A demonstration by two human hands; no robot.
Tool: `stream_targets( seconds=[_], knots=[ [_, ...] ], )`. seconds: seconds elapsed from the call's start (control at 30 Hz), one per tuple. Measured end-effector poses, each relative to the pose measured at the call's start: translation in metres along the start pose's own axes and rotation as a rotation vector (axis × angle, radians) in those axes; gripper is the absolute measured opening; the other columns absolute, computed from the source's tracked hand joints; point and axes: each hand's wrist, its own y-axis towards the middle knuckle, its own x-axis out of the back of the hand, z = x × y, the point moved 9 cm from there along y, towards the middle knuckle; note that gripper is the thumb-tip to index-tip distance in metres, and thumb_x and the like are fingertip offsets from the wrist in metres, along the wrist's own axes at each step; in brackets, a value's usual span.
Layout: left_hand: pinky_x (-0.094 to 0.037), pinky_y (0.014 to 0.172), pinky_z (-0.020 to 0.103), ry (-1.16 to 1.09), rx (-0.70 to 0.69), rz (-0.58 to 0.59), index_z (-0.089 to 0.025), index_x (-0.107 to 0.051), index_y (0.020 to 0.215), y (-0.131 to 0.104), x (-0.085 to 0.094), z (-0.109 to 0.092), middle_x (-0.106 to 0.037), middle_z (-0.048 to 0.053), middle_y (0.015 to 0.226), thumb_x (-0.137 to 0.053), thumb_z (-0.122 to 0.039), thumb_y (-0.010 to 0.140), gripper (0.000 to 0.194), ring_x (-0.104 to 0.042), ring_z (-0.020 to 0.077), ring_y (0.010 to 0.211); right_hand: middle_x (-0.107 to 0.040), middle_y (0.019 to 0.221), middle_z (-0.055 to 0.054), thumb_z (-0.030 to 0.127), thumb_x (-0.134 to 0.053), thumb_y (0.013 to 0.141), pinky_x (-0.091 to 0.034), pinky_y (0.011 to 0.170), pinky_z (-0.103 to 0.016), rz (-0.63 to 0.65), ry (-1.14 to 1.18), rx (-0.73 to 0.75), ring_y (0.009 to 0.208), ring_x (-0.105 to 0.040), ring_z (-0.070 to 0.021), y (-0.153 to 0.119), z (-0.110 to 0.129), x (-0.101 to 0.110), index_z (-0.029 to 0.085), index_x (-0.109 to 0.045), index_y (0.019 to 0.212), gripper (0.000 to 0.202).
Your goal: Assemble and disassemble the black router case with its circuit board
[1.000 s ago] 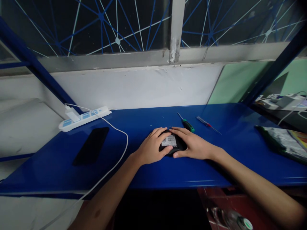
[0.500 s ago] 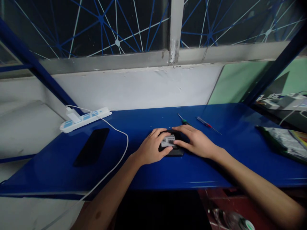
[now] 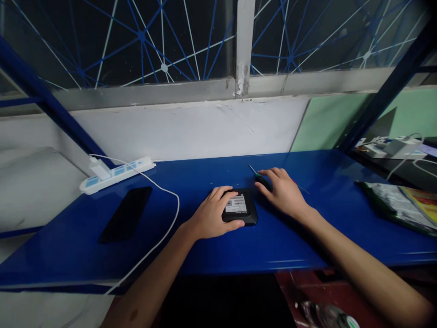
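Observation:
My left hand (image 3: 212,212) holds a flat black case (image 3: 251,210) against the blue table, with the fingers at its far edge and the thumb along its near edge. On the case is a white printed label (image 3: 237,204), partly covered by my fingers. My right hand (image 3: 282,190) is over a green-and-black screwdriver (image 3: 262,179), whose handle lies between the parted thumb and fingers; its metal shaft points to the far left. A second, thin screwdriver (image 3: 303,189) with a red part is mostly hidden behind my right hand.
A black phone (image 3: 125,214) lies to the left. Behind it stands a white power strip (image 3: 118,174) with a charger plugged in, and a white cable (image 3: 172,223) loops across the table. A shiny packet (image 3: 398,202) lies at the right; a plastic bottle (image 3: 329,314) is below the table edge.
My right hand has left the black case and moved right and away from me to the green-and-black screwdriver. My left hand stays on the case. The view has shifted slightly.

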Motion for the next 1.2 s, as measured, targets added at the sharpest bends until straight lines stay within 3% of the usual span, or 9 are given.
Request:
stream_targets(
  seconds=[0.27,0.37,0.47,0.6,0.8,0.93,1.03,1.13,1.2],
  knots=[
    [-0.041,0.112,0.059,-0.001,-0.017,-0.005,-0.025,-0.047,0.140,-0.001,0.000,0.000,-0.044,0.013,0.148,-0.072,-0.055,0.079,0.073,-0.041,0.0375,0.137,-0.068,0.109,-0.017,0.043,-0.046,0.098,-0.052,0.089,-0.049,0.008,-0.149,-0.095,0.101,-0.060,-0.0340,0.001,-0.010,0.003,0.014,-0.065,0.121,0.042],
    [-0.040,0.112,0.057,0.005,-0.010,0.011,-0.024,-0.047,0.140,-0.001,-0.001,0.000,-0.043,0.013,0.149,-0.073,-0.056,0.079,0.073,-0.040,0.0366,0.138,-0.069,0.111,-0.019,0.039,-0.042,0.100,-0.051,0.089,-0.046,0.012,-0.254,-0.177,0.102,-0.061,-0.0344,0.003,-0.028,0.007,0.011,-0.066,0.122,0.043],
    [-0.042,0.110,0.058,0.005,0.001,0.022,-0.025,-0.048,0.139,-0.001,0.000,0.000,-0.043,0.012,0.149,-0.073,-0.057,0.079,0.073,-0.040,0.0375,0.137,-0.069,0.118,-0.021,0.028,-0.035,0.102,-0.050,0.085,-0.044,0.120,-0.341,-0.231,0.101,-0.064,-0.0334,0.002,-0.053,-0.001,0.012,-0.064,0.129,0.042],
    [-0.044,0.107,0.060,-0.001,0.001,0.033,-0.027,-0.047,0.140,-0.002,0.000,-0.001,-0.043,0.012,0.149,-0.070,-0.059,0.080,0.072,-0.041,0.0388,0.137,-0.072,0.114,-0.019,0.023,-0.041,0.099,-0.052,0.077,-0.042,0.180,-0.353,-0.251,0.095,-0.067,-0.0325,-0.002,-0.073,-0.010,0.017,-0.066,0.128,0.039],
    [-0.044,0.107,0.060,-0.026,-0.017,0.029,-0.028,-0.048,0.140,-0.003,-0.001,0.000,-0.042,0.012,0.150,-0.069,-0.061,0.080,0.071,-0.041,0.0388,0.137,-0.073,0.099,-0.015,0.023,-0.051,0.093,-0.051,0.065,-0.034,0.160,-0.347,-0.295,0.088,-0.069,-0.0292,-0.004,-0.077,-0.011,0.019,-0.069,0.119,0.031],
    [-0.044,0.107,0.060,-0.040,-0.018,0.008,-0.029,-0.049,0.139,-0.003,0.000,0.001,-0.044,0.011,0.149,-0.069,-0.061,0.080,0.069,-0.042,0.0382,0.136,-0.071,0.102,-0.016,0.024,-0.052,0.093,-0.052,0.066,-0.035,0.047,-0.344,-0.328,0.084,-0.069,-0.0275,0.001,-0.074,0.012,0.017,-0.063,0.125,0.035],
    [-0.045,0.106,0.061,-0.046,-0.024,0.007,-0.029,-0.049,0.139,-0.003,-0.001,0.000,-0.044,0.011,0.149,-0.069,-0.062,0.080,0.070,-0.042,0.0387,0.136,-0.065,0.115,-0.016,0.027,-0.047,0.097,-0.056,0.079,-0.038,-0.149,-0.285,-0.314,0.094,-0.068,-0.0259,0.003,-0.058,0.044,0.016,-0.047,0.142,0.046],
    [-0.043,0.108,0.060,-0.037,-0.037,-0.012,-0.029,-0.050,0.138,-0.003,0.000,-0.001,-0.045,0.011,0.148,-0.071,-0.060,0.079,0.070,-0.042,0.0377,0.136,-0.065,0.110,-0.013,0.034,-0.055,0.096,-0.058,0.087,-0.041,-0.543,0.063,-0.200,0.090,-0.070,-0.0230,-0.006,-0.032,0.078,0.018,-0.051,0.139,0.047],
    [-0.042,0.109,0.059,-0.029,-0.036,-0.021,-0.028,-0.050,0.136,-0.003,0.001,-0.001,-0.046,0.011,0.147,-0.072,-0.059,0.079,0.069,-0.042,0.0371,0.135,-0.067,0.108,-0.011,0.035,-0.057,0.096,-0.060,0.087,-0.041,-0.584,0.246,-0.128,0.090,-0.072,-0.0228,-0.009,-0.019,0.075,0.021,-0.054,0.135,0.042]
  ],
)
